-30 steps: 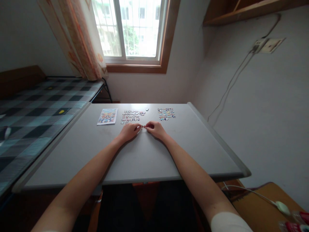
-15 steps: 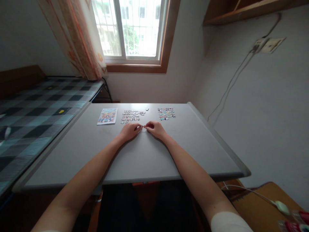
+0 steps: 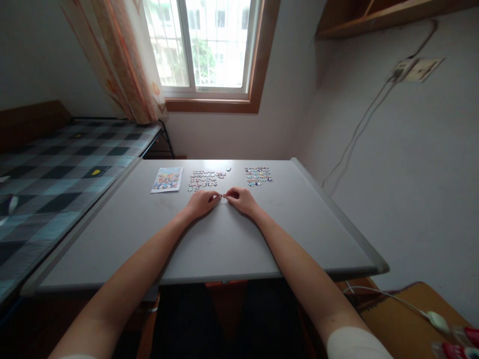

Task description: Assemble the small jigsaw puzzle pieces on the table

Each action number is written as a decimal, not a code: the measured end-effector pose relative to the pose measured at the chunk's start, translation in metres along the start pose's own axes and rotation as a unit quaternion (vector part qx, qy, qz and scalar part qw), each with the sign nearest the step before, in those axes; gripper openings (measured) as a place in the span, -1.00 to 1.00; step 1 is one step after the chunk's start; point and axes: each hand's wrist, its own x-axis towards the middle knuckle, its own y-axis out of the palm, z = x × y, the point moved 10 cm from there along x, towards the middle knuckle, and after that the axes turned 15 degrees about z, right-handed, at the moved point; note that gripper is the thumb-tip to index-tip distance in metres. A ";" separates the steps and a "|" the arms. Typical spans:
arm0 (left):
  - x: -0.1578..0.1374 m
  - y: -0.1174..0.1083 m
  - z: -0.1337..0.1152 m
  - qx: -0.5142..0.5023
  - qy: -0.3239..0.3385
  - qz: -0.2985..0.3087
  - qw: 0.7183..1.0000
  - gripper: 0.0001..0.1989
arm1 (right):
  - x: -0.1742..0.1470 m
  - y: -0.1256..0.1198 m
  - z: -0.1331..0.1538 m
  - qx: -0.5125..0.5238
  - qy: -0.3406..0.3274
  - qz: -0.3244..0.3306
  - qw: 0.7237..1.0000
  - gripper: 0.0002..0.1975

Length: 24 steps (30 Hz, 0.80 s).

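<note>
My left hand and my right hand meet at the middle of the grey table, fingertips pinched. Between them is a small jigsaw puzzle piece, held from both sides; its shape is mostly hidden by the fingers. Just beyond my left hand, loose puzzle pieces lie in rows. A second group of puzzle pieces lies beyond my right hand, to its right. One lone piece sits near the far edge. A colourful picture sheet lies left of the rows.
The grey table has raised edges on its left and right sides. A bed with a checked cover stands along the left. Beyond the table are a window and a curtain. A cable hangs on the right wall.
Both hands keep the same pinch at the same spot. The puzzle piece between them has barely shifted, and the other pieces lie as before.
</note>
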 end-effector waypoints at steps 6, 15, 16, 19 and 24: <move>0.000 0.000 0.000 -0.008 -0.004 0.004 1.000 -0.63 | 0.000 0.000 0.000 0.000 0.009 0.003 1.000 -0.91; 0.000 0.000 0.000 -0.011 0.003 0.004 1.000 -0.64 | 0.001 0.001 -0.002 0.000 0.004 0.002 1.000 -0.91; 0.000 0.000 0.000 -0.010 0.002 0.004 1.000 -0.64 | 0.001 0.001 -0.002 0.000 0.004 0.003 1.000 -0.90; 0.000 0.000 -0.001 -0.007 0.005 0.004 1.000 -0.64 | 0.001 0.001 -0.002 0.004 0.003 0.004 1.000 -0.90; 0.000 0.000 -0.001 -0.003 0.008 0.007 1.000 -0.63 | 0.000 0.000 -0.002 0.006 0.002 0.003 1.000 -0.90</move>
